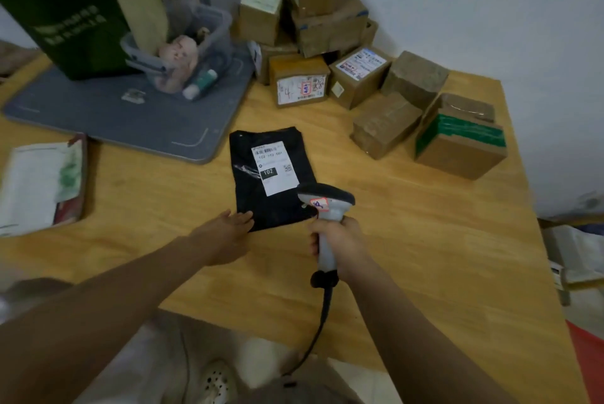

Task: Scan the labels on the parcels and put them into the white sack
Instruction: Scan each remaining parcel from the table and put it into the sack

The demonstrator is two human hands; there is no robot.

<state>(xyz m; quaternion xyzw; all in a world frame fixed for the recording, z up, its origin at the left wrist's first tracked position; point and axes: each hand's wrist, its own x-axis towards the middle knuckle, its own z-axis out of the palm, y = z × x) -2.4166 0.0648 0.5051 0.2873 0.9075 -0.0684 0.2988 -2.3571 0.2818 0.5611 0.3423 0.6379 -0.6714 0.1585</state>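
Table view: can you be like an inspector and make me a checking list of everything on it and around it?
Surface: wooden table, bare wood along the front.
Job's things: black parcel lying flat, white label facing up; scanner held over its near end; brown boxes piled at the far corner.
Clutter: grey mat carrying a clear tub with a doll inside and a green box; papers at the left edge.
Hands: left hand flat, fingertips touching the parcel's near corner; right hand grips the scanner handle.
Cables: black scanner cable drops over the table's front edge.
Surroundings: white wall behind the boxes.
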